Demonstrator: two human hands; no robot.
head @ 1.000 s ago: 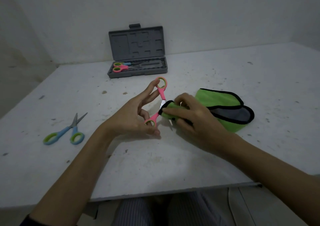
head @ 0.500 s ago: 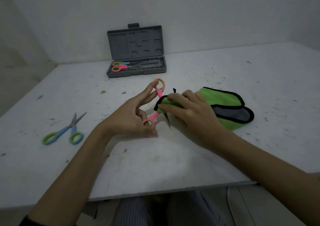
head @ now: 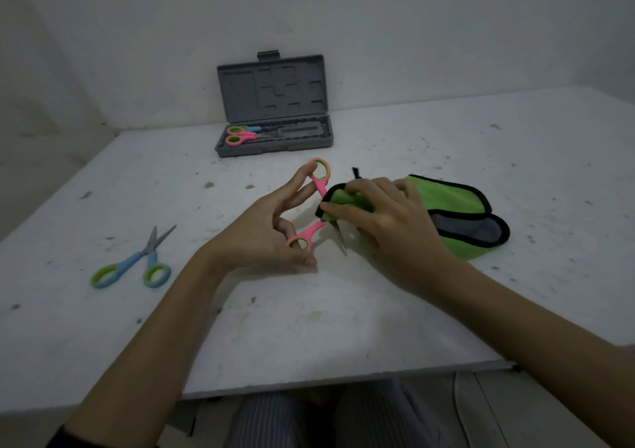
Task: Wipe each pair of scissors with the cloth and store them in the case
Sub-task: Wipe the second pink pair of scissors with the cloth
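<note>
My left hand [head: 264, 234] holds pink scissors [head: 319, 181] by their two spread handle loops, blades apart, above the table's middle. My right hand [head: 388, 221] pinches a corner of the green cloth [head: 450, 200] around one blade; the other blade's tip [head: 341, 241] points down toward the table. The rest of the black-edged cloth lies to the right. Blue scissors [head: 132, 265] lie on the table at the left, slightly apart. The grey case [head: 275, 145] stands with its lid up at the back, with two pairs of scissors [head: 240, 135] lying in its left end.
The white table [head: 309, 327] is speckled with dirt; its front edge runs just above my striped trousers. Walls close in behind the case and along the left side.
My right hand has slid the cloth along the blade toward the pivot, and one bare blade tip now shows below it. My left hand keeps the handles spread.
</note>
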